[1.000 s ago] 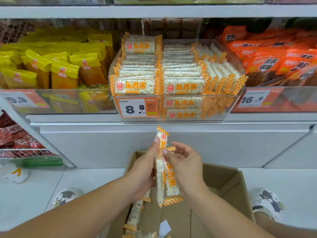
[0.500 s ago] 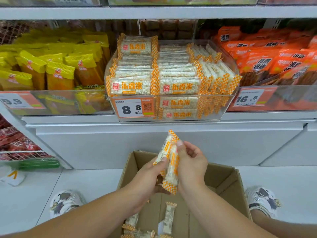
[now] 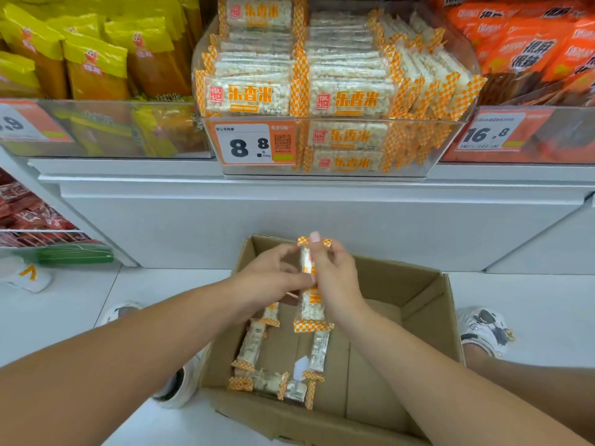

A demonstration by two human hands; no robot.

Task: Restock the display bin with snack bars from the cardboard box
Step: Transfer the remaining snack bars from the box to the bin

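The display bin [image 3: 335, 170], a clear tub on the shelf, sits at twelve o'clock from the hands and well above them, packed nearly to its rim with rows of snack bars. Directly below it on the floor stands the cardboard box [image 3: 418, 304], open, with a few loose bars [image 3: 254, 346] lying along its bottom at about seven o'clock from the hands.

Over the box's far half, both hands meet around a small bundle of snack bars [image 3: 311, 309]. The bundle stands nearly upright, its long axis running twelve to six, one checkered end poking above the fingers and the other hanging below the wrists. So the bin lies straight along that axis, upward and forward; the likely move is a lift toward twelve o'clock, then a turn to lay the bars flat like those already stacked.

The right hand [image 3: 335, 278] has its grip closed round the bundle's upper half, index finger raised at the top end. The left hand [image 3: 273, 275] pinches the bundle from nine o'clock, fingers curled against its side. Both forearms reach in from the lower corners, equally near.
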